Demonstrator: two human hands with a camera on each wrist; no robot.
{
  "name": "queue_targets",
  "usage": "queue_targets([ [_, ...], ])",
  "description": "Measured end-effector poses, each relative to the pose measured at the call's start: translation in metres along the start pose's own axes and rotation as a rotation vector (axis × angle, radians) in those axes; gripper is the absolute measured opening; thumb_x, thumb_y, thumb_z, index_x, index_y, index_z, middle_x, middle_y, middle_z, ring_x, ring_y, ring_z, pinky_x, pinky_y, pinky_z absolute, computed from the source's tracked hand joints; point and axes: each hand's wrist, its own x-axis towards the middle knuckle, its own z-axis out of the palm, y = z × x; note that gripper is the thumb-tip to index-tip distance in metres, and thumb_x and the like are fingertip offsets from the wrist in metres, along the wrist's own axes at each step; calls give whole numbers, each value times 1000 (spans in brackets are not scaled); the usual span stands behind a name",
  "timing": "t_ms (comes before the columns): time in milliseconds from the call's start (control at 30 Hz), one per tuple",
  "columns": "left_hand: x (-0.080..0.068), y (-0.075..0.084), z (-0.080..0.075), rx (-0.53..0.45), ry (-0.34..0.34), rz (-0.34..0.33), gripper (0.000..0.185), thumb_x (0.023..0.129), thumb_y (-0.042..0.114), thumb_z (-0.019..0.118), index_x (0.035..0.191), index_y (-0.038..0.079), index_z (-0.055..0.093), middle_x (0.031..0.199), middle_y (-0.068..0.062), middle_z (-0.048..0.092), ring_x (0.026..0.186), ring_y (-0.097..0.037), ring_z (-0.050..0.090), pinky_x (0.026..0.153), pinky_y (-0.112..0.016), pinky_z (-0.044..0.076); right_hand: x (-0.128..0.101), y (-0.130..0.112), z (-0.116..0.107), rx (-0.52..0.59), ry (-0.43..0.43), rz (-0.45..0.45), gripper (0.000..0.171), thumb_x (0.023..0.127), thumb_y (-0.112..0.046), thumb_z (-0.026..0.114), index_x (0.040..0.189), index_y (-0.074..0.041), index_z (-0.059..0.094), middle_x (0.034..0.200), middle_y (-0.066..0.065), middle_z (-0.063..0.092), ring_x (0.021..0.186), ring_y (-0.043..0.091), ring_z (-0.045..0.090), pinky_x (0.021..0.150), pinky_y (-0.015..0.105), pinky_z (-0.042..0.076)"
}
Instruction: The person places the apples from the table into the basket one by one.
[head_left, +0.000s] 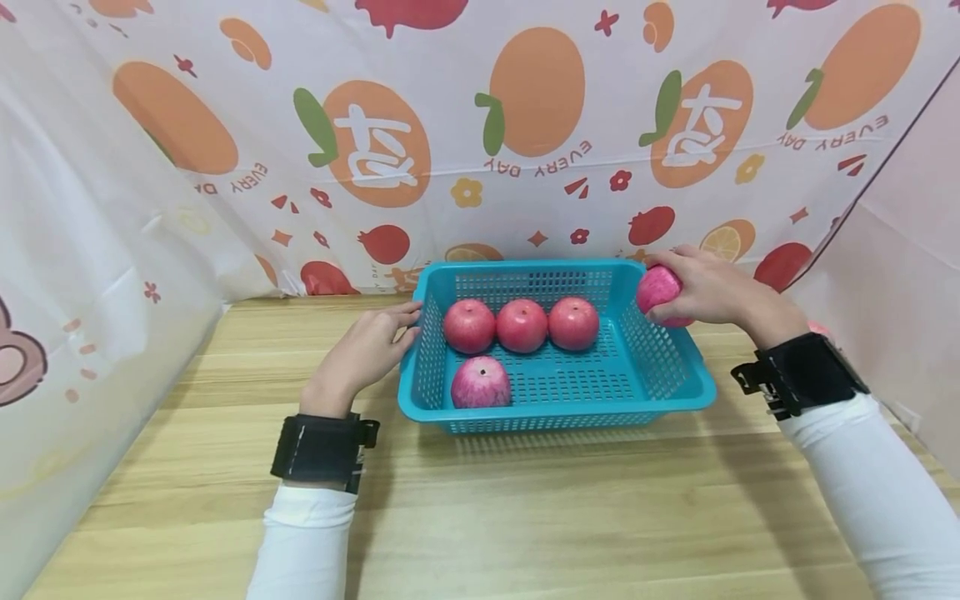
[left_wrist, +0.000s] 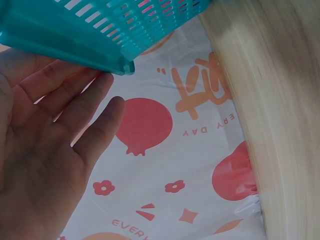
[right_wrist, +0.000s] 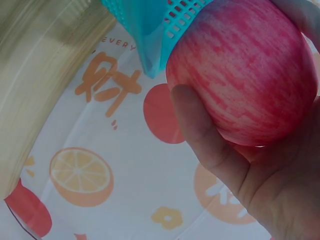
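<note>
A blue-green plastic basket (head_left: 570, 408) with perforated sides stands on the wooden table. Inside it, three red apples (head_left: 522, 326) form a row along the back, and a paler pink apple (head_left: 481, 385) lies at the front left. My right hand (head_left: 716, 287) grips another apple (right_wrist: 245, 70), red with pale streaks, above the basket's right rim; thumb and fingers wrap its sides. At the left end, my left hand (head_left: 369, 354) has its extended fingers (left_wrist: 92, 97) against the basket's rim, palm beside the outer wall.
A white sheet (head_left: 450, 125) printed with fruit hangs right behind the basket. Wooden table surface (head_left: 487, 517) extends in front and to both sides. Partly hidden behind my right wrist is a small pinkish-red thing (head_left: 819, 329). Pale walls flank the table.
</note>
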Motion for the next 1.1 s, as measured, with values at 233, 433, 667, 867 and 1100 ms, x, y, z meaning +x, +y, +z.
queue_targets([
  [233,0,0,1,1,-4,-6,40,100,5,62,136,-13,56,146,-26,50,125,-45,57,80,-39,59,1,-6,2,16,-3,-4,79,75,-32,86,139,-5,51,130,26,49,113,46,50,75,54,59],
  [433,0,1,1,0,-4,-4,41,100,6,62,136,-13,56,147,-26,50,127,-46,55,82,-42,59,0,-7,4,15,6,-22,75,74,-31,86,136,-6,53,127,23,51,111,44,52,74,52,59],
  [667,-2,1,0,-6,-8,-13,41,100,6,62,136,-13,56,147,-26,49,77,-28,62,52,-27,44,0,-9,8,20,28,-56,71,72,-28,86,132,-5,55,128,24,53,111,44,53,75,52,59],
  [867,-1,1,2,-2,-4,0,41,100,6,63,136,-12,57,146,-26,51,103,-37,66,60,-25,49,0,-13,12,20,23,-58,69,72,-29,87,131,-7,56,137,25,48,116,45,50,76,54,59],
  [1100,-3,-1,3,5,9,-4,41,100,6,63,136,-12,57,146,-25,51,97,-35,65,60,-29,51,8,-25,13,7,33,-114,64,73,-29,87,127,-10,59,131,21,53,113,42,52,76,53,58],
])
